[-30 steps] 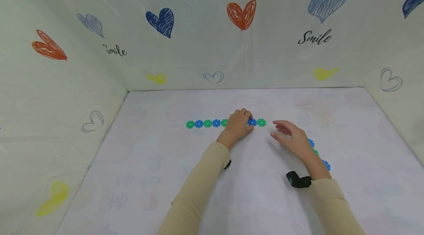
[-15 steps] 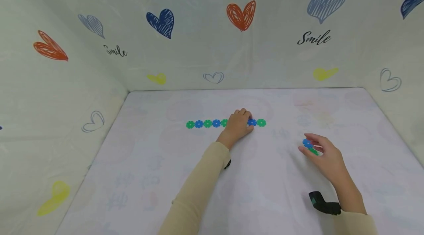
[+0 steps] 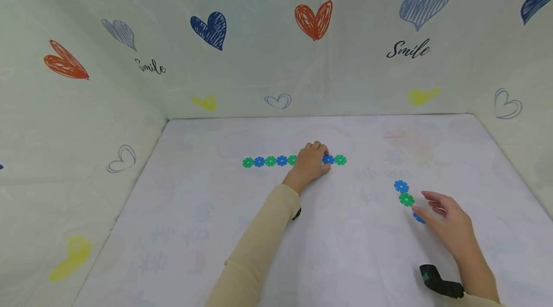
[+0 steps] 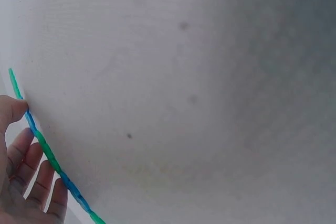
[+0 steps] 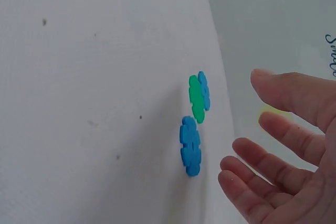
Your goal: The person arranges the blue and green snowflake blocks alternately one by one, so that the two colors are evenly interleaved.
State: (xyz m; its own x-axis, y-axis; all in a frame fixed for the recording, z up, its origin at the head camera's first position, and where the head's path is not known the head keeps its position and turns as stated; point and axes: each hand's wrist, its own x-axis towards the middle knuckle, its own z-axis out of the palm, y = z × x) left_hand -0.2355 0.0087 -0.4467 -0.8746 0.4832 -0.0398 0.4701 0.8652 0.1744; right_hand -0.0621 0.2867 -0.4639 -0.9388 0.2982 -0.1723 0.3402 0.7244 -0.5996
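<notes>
A straight row of interlocking flower-shaped plastic discs (image 3: pixel 270 161), alternating green and blue, lies flat on the white table. My left hand (image 3: pixel 306 163) holds the row right of its middle and hides part of it. In the left wrist view, thumb and fingers meet the row (image 4: pixel 50 156) edge-on. My right hand (image 3: pixel 449 223) hovers at the right with fingers spread and holds nothing. Beside it lie a loose blue disc (image 3: pixel 401 186), a green disc (image 3: pixel 406 199) and a second blue disc (image 3: pixel 419 218), partly covered by the thumb in the head view.
The white table (image 3: pixel 207 259) has faint printed patterns. Its far edge meets a pale curtain (image 3: pixel 259 67) printed with hearts and the word "Smile". A black wrist camera (image 3: pixel 439 282) sits on my right wrist.
My right hand has moved right and toward me, away from the row's right end, passing over the loose discs and uncovering two of them. My left hand stays in place.
</notes>
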